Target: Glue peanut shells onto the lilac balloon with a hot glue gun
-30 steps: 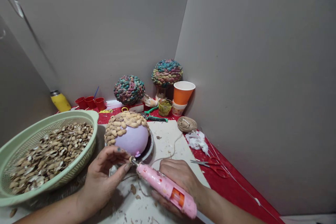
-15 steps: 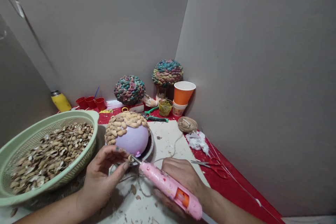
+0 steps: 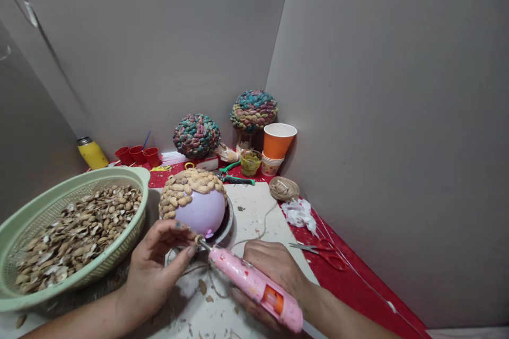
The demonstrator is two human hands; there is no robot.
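Observation:
Between thumb and fingertips, my left hand (image 3: 157, 265) pinches a small peanut shell (image 3: 198, 240). My right hand (image 3: 276, 267) is wrapped round a pink hot glue gun (image 3: 254, 286) with an orange window in its side. The metal nozzle meets the shell or sits right at it; which one I cannot tell. Just beyond both hands, a lilac balloon (image 3: 202, 211) rests in a round dark bowl (image 3: 228, 228). Peanut shells (image 3: 177, 190) cover the balloon's top and left side, while its front is bare.
A green basket (image 3: 139, 222) of peanut shells stands at left. Scissors (image 3: 322, 254), a white plastic bag (image 3: 300, 214) and a twine ball (image 3: 284, 188) lie at right. Behind are pliers (image 3: 238, 181), cups (image 3: 278, 140), two colourful shell-covered balls (image 3: 196, 135) and a yellow bottle (image 3: 92, 153).
The glue gun has shifted very slightly left, its rear end most visibly. My left hand and the shell have stayed in place.

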